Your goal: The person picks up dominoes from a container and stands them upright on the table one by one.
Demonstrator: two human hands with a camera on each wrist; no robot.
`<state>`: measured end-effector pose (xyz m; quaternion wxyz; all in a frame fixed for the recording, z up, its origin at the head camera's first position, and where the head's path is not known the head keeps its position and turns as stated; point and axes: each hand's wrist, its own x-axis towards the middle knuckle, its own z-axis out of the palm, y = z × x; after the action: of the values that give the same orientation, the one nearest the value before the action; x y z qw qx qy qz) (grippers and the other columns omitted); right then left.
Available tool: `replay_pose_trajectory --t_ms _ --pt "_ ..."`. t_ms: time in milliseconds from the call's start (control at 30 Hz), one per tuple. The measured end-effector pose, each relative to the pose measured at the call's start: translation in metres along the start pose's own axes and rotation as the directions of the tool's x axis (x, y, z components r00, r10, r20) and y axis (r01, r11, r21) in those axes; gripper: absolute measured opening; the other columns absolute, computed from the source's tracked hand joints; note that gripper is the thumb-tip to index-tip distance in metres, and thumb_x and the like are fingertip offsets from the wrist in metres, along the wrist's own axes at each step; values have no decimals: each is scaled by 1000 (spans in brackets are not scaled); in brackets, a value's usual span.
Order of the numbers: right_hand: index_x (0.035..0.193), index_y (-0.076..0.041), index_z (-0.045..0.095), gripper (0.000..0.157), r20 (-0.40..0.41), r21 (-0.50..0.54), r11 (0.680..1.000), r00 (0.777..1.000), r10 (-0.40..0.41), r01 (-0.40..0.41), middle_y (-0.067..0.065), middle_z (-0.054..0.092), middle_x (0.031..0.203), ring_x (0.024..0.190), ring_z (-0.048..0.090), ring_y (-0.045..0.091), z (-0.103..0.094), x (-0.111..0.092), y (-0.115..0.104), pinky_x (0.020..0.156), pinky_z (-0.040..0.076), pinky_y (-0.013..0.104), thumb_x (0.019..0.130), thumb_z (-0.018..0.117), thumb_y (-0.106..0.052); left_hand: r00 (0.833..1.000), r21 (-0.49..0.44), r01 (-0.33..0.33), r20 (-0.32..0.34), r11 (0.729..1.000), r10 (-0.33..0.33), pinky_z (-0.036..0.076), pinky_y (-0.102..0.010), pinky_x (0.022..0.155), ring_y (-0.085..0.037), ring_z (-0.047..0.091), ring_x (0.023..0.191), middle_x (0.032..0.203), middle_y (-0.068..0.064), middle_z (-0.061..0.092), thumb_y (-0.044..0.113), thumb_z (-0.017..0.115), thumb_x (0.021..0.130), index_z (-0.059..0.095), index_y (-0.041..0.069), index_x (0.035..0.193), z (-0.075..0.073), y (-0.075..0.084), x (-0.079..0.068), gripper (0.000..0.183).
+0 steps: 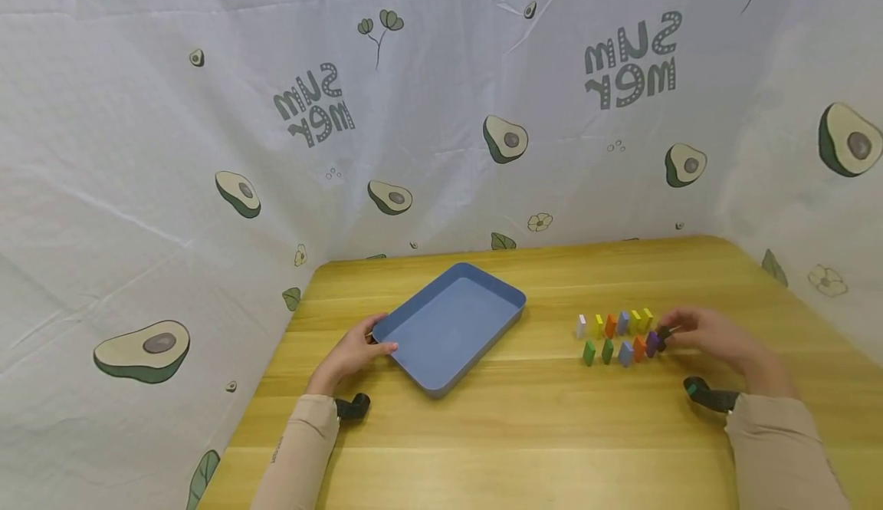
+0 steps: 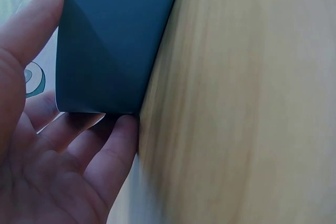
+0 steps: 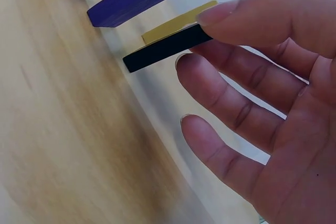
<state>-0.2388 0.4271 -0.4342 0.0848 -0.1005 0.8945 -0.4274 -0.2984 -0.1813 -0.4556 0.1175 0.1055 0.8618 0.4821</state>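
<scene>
A blue rectangular tray [image 1: 450,326] lies turned at an angle on the table. My left hand [image 1: 353,353] grips its left corner, thumb over the rim and fingers against the outer wall [image 2: 115,45]. On the right, my right hand [image 1: 713,337] pinches a black domino [image 3: 163,48] between thumb and fingertips, its other fingers loosely bent below. The black domino is at the right end of the front row, beside a purple domino [image 1: 652,343]. Orange [image 1: 639,349], blue [image 1: 625,353] and green [image 1: 589,353] dominoes stand upright further left in that row.
Behind stands a second row of upright dominoes, with a white one [image 1: 581,326] at its left end and a yellow one [image 1: 645,318] at its right. A white curtain [image 1: 441,88] with avocado prints hangs behind the wooden table [image 1: 510,433].
</scene>
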Motion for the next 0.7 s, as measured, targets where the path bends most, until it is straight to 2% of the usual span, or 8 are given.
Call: replay_pose_trajectory --t_ms 133,367,700 --pt "113 13 56 25 30 18 1000 1000 5 -6 0 67 102 88 60 -4 0 0 2 75 52 21 94 62 -1 1000 5 -6 6 1000 6 37 -59 114 -50 33 144 162 -22 29 31 76 90 35 10 156 0 1 0 80" --pt "108 16 53 21 63 81 994 995 -81 75 -15 65 98 88 61 -2 -2 1 8 75 53 20 95 60 2 1000 -9 -3 13 1000 3 38 -58 114 -50 31 145 163 -22 27 28 74 92 34 10 157 0 1 1 79" --pt "109 18 51 22 71 129 986 990 -119 110 -17 64 100 90 62 -2 -1 2 11 75 54 20 93 60 5 1000 5 -12 21 1000 11 38 -58 113 -51 32 144 162 -23 27 30 74 92 32 9 157 -1 -2 1 80"
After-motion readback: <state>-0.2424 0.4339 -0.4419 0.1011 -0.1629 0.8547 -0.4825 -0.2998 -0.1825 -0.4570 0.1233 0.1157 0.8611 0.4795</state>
